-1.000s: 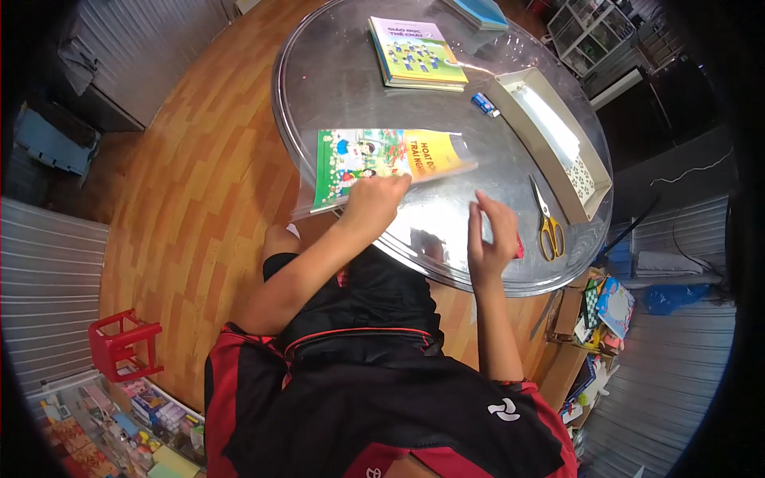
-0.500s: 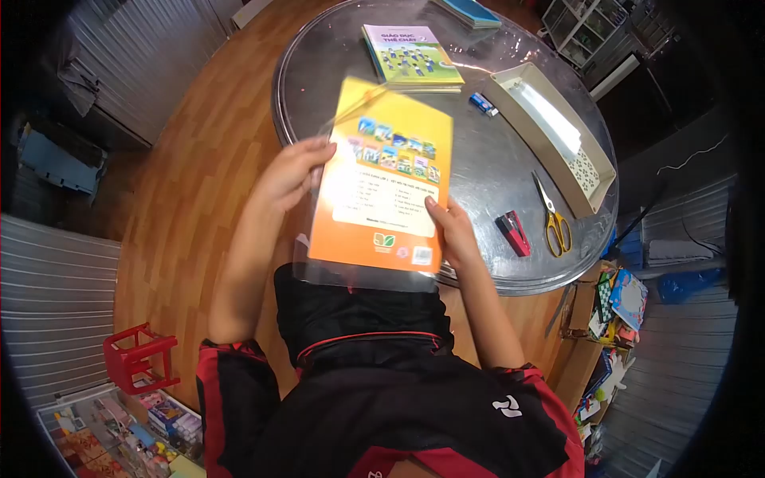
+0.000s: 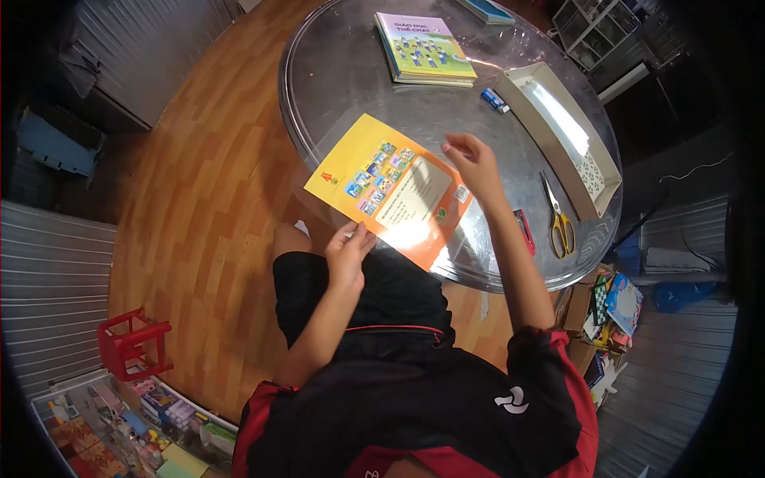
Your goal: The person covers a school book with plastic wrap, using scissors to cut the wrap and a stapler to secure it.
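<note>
A yellow-and-orange book (image 3: 374, 163), its back cover showing, is tilted over the near edge of the table with its top toward the left. Clear plastic film shows past its edges. My left hand (image 3: 348, 253) grips the lower edge, thumb on the cover. Beside the book's right edge is my right hand (image 3: 478, 169), its fingers loosely bent and close to the film. A red stapler (image 3: 524, 232) is partly hidden by my right forearm. Yellow-handled scissors (image 3: 560, 227) lie to the right of it.
On the round metal table (image 3: 335, 88) are a stack of books (image 3: 426, 49), a small blue box (image 3: 495, 100) and a long cream tray (image 3: 588, 199). More blue books (image 3: 488, 11) are at the far edge. A red stool (image 3: 134, 344) stands on the floor at left.
The book has turned counterclockwise and come lower, toward the table edge. My left hand has moved down and right along with it. My right hand has let go of its side and moved up.
</note>
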Demonstrator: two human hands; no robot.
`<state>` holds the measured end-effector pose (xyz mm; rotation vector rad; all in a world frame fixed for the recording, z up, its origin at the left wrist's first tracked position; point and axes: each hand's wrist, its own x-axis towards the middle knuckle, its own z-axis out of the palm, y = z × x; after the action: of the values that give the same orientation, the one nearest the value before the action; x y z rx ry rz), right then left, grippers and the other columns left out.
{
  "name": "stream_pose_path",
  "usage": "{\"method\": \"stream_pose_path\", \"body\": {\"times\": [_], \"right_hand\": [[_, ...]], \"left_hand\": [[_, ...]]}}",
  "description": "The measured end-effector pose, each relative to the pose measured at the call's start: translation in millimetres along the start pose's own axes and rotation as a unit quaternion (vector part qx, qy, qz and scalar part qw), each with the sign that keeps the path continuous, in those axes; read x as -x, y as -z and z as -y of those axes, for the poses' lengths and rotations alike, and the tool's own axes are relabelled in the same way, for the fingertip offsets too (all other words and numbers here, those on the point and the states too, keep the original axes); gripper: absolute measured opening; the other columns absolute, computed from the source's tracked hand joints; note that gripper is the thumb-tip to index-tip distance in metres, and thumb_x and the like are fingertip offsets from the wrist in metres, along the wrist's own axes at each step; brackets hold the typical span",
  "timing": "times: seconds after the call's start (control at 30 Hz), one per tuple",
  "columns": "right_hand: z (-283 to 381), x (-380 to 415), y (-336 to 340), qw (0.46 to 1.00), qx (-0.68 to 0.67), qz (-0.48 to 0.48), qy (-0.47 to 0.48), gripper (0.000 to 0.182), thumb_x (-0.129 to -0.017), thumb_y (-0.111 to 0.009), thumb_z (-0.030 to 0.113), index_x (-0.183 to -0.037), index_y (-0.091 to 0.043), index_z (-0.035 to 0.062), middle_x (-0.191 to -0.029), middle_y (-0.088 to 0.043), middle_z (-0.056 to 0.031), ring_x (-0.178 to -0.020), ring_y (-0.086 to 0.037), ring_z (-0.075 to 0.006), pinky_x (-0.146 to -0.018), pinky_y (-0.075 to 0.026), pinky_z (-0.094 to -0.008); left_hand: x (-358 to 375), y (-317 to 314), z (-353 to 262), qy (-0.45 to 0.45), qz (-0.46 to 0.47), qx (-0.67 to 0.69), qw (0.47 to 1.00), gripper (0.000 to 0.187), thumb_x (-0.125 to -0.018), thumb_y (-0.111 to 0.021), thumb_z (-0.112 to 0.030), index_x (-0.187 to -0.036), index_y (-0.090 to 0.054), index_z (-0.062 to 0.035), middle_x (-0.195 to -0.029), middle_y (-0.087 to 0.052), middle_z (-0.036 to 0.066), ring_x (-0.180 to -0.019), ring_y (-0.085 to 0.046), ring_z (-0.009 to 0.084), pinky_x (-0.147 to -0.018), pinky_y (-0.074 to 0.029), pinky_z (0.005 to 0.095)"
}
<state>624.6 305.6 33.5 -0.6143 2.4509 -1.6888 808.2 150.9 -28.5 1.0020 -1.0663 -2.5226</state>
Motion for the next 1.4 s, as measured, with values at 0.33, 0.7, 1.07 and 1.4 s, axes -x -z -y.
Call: {"method": "stream_pose_path", "body": {"times": [0.33,0.7,1.07,1.4], "right_hand": [[48,175,-58,0.923,0.152,0.327,-0.138,0.028,-0.075,-0.058,0.018,-0.098,-0.056,0.0009,-0.074,-0.058,-0.0199,-0.069,-0.056,-0.036,-0.063,-0.045,-0.0378],[16,174,-48,0.951,0.289,-0.091,0.066,0.044,-0.066,-0.065,0.004,-0.108,-0.053,0.0057,-0.08,-0.05,-0.0107,-0.072,-0.048,-0.0248,-0.065,-0.039,-0.0333],[-6,139,1,0.928,0.337,-0.042,0.154,0.026,-0.061,-0.069,0.022,-0.08,-0.058,0.0076,-0.074,-0.05,-0.0057,-0.072,-0.047,-0.024,-0.066,-0.037,-0.0337],[10,113,24,0.886,0.345,0.0,0.309,0.017,-0.061,-0.069,0.01,-0.072,-0.056,0.0053,-0.071,-0.054,-0.0051,-0.07,-0.053,-0.0224,-0.061,-0.041,-0.0332]], "left_hand": [[31,-26,17,0.013,-0.024,-0.028,0.999,0.014,-0.079,-0.057,-0.004,-0.086,-0.046,0.0013,-0.085,-0.056,0.011,-0.076,-0.058,0.0166,-0.068,-0.049,0.0259],[46,-32,28,0.08,0.007,0.045,0.996,0.013,-0.08,-0.055,-0.003,-0.09,-0.048,0.0011,-0.092,-0.057,0.012,-0.086,-0.058,0.0201,-0.077,-0.048,0.0289],[47,-37,22,0.074,0.035,0.01,0.997,0.017,-0.08,-0.056,-0.007,-0.093,-0.049,0.0032,-0.093,-0.057,0.014,-0.088,-0.058,0.0225,-0.077,-0.048,0.0313],[45,-46,2,0.16,0.051,-0.024,0.985,0.03,-0.082,-0.053,-0.022,-0.101,-0.049,0.0001,-0.098,-0.056,0.02,-0.092,-0.057,0.0282,-0.075,-0.048,0.0365]]}}
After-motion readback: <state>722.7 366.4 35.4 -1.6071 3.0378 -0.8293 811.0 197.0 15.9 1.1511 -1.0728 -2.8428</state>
